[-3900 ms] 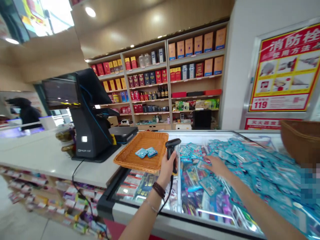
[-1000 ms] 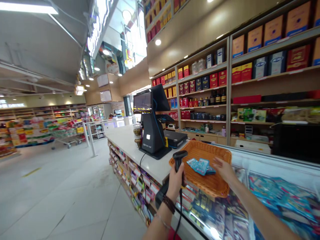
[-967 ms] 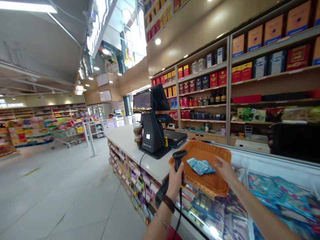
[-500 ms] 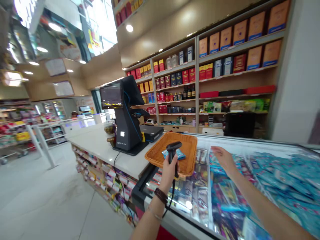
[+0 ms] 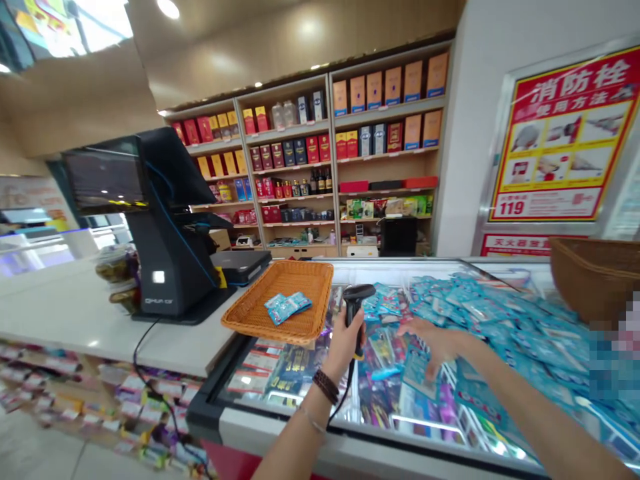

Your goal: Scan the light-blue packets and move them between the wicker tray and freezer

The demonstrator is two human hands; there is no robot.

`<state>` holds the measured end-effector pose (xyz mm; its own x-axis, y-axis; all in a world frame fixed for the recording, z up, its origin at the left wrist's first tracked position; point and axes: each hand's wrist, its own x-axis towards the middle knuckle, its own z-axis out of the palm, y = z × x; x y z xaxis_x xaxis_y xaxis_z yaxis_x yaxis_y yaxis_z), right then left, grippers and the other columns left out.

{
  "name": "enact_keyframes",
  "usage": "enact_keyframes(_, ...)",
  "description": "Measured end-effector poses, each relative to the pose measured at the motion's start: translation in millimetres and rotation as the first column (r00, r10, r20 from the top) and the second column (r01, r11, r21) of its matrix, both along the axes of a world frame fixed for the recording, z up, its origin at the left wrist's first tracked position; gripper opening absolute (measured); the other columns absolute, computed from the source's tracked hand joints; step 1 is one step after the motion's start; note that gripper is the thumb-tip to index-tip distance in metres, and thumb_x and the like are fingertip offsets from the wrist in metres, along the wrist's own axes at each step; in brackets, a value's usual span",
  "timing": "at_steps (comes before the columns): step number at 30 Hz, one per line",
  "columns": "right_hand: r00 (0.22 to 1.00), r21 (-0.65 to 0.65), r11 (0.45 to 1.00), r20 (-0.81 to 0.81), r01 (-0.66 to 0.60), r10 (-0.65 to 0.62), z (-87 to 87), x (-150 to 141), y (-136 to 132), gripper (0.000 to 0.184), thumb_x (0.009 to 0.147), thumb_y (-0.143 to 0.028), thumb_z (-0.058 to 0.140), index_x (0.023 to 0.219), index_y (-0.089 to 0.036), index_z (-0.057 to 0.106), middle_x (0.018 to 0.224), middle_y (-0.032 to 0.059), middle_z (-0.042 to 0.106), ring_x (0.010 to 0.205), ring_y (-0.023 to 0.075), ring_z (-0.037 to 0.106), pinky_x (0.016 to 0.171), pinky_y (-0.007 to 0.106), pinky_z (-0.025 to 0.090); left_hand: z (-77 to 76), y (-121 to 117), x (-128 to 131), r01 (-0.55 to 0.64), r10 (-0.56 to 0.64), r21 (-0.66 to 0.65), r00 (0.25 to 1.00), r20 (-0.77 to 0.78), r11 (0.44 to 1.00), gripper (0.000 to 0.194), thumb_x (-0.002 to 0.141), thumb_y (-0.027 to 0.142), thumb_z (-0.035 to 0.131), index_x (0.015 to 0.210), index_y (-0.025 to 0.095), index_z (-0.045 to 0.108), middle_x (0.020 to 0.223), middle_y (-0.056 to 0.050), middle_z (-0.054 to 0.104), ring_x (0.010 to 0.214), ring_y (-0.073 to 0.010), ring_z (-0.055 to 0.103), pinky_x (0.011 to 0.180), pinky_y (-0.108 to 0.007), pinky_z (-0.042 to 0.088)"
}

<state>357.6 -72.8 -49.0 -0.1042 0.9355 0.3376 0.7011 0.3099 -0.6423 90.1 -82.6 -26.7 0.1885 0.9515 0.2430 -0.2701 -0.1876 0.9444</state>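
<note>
My left hand (image 5: 345, 340) is closed round the grip of a black handheld barcode scanner (image 5: 358, 293), whose cable hangs down past my wrist. The scanner is upright above the glass top of the freezer, right of an orange wicker basket (image 5: 243, 320). In that basket lie a few blue packets (image 5: 290, 307). My right hand (image 5: 440, 343) is over the glass with thumb and fingers apart. Just beneath it is a blue packet (image 5: 419, 380); whether they touch, I cannot tell. A heap of similar blue packets (image 5: 500, 313) spreads to the right.
A dark checkout terminal (image 5: 175, 247) and a black flat box (image 5: 243, 267) stand on the white counter (image 5: 190, 347) at left. A brown basket (image 5: 595, 273) is at far right. Boxed goods fill shelves (image 5: 295, 163) behind. A cable (image 5: 145, 387) runs down the counter front.
My view has turned right, bringing a red wall poster and brown basket into sight. The scanner, earlier in front of the orange basket, is now to its right. My right hand is lower, over the packets.
</note>
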Motion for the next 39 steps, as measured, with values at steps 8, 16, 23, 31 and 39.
enact_keyframes(8, 0.967, 0.045, 0.979, -0.176, 0.197, -0.186, -25.0, -22, 30, 0.052, 0.053, -0.030, 0.081, 0.103, -0.023, 0.072, 0.106, 0.0113, 0.077, 0.109, 0.0412, 0.069, 0.100, 0.052, 0.050, -24.3, 14, 15, 0.022, -0.024, -0.035, 0.998, -0.055, 0.999, 0.062, 0.069, 0.076, 0.073, 0.083, 0.020, 0.052, 0.057, 0.008, 0.050, 0.038, -0.0051, 0.041, 0.038, -0.021, 0.030)
enact_keyframes(16, 0.818, 0.109, 0.898, -0.469, 0.426, -0.332, -52.8, -28, 46, 0.064, 0.080, -0.051, 0.051, 0.134, -0.016, 0.054, 0.062, 0.0018, 0.068, 0.069, 0.0336, 0.073, 0.072, 0.048, 0.058, -38.6, 22, 22, 0.056, -0.058, -0.117, 0.998, -0.012, 0.991, 0.065, 0.064, 0.079, 0.074, 0.077, 0.021, 0.048, 0.057, 0.007, 0.050, 0.037, -0.0057, 0.042, 0.038, -0.022, 0.028)
enact_keyframes(23, 0.733, 0.095, 0.905, -0.624, 0.416, -0.271, -63.6, -26, 52, 0.060, 0.078, -0.059, 0.057, 0.125, -0.023, 0.053, 0.090, 0.0103, 0.080, 0.090, 0.0350, 0.079, 0.081, 0.048, 0.062, -35.4, 13, 24, 0.114, -0.114, -0.151, 0.993, 0.011, 0.982, 0.063, 0.065, 0.074, 0.077, 0.085, 0.019, 0.053, 0.058, 0.008, 0.050, 0.038, -0.0057, 0.043, 0.040, -0.022, 0.028)
enact_keyframes(31, 0.698, 0.080, 0.906, -0.666, 0.416, -0.262, -64.9, -28, 51, 0.064, 0.076, -0.062, 0.061, 0.125, -0.021, 0.054, 0.096, 0.0127, 0.080, 0.091, 0.0358, 0.079, 0.083, 0.049, 0.062, -32.6, 10, 24, 0.162, -0.161, -0.183, 0.987, 0.024, 0.970, 0.066, 0.063, 0.074, 0.079, 0.091, 0.018, 0.055, 0.059, 0.008, 0.050, 0.040, -0.0057, 0.043, 0.040, -0.022, 0.028)
enact_keyframes(39, 0.693, 0.086, 0.905, -0.675, 0.416, -0.253, -65.0, -28, 51, 0.062, 0.076, -0.061, 0.062, 0.123, -0.022, 0.053, 0.098, 0.0126, 0.080, 0.092, 0.0356, 0.078, 0.086, 0.050, 0.062, -34.9, 11, 23, 0.158, -0.154, -0.188, 0.987, 0.035, 0.969, 0.067, 0.061, 0.073, 0.080, 0.090, 0.019, 0.054, 0.058, 0.009, 0.050, 0.037, -0.0052, 0.042, 0.039, -0.022, 0.026)
